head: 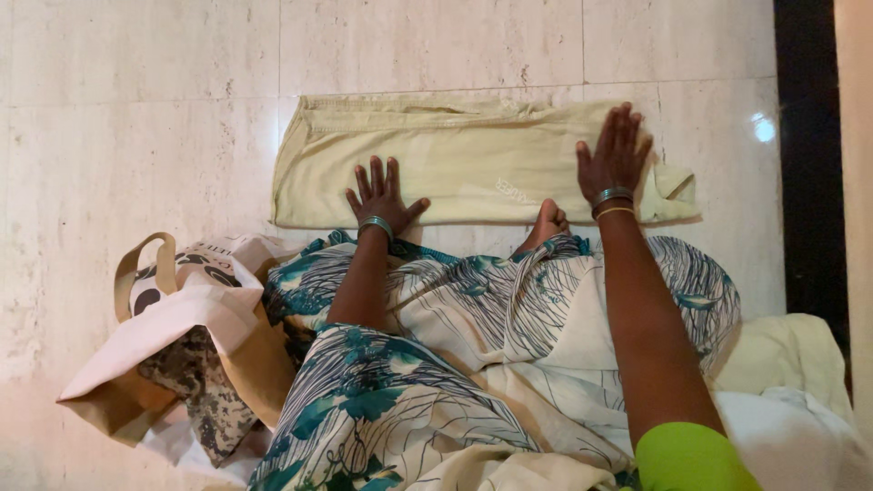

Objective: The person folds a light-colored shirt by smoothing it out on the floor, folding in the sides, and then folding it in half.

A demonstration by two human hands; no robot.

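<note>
A pale marble floor point(136, 136) carries a yellowish cloth point(455, 155), which lies already folded into a long flat band just beyond the person's patterned skirt point(436, 364) and bare foot point(548, 221); by the look of it, only further folds across its length remain. A tote bag point(173, 309) holding printed fabric sits apart at the left. The left hand point(382, 195) presses the cloth's near edge and the right hand point(615, 159) its right end, each grip wide, fingers spread flat, holding nothing.
</note>
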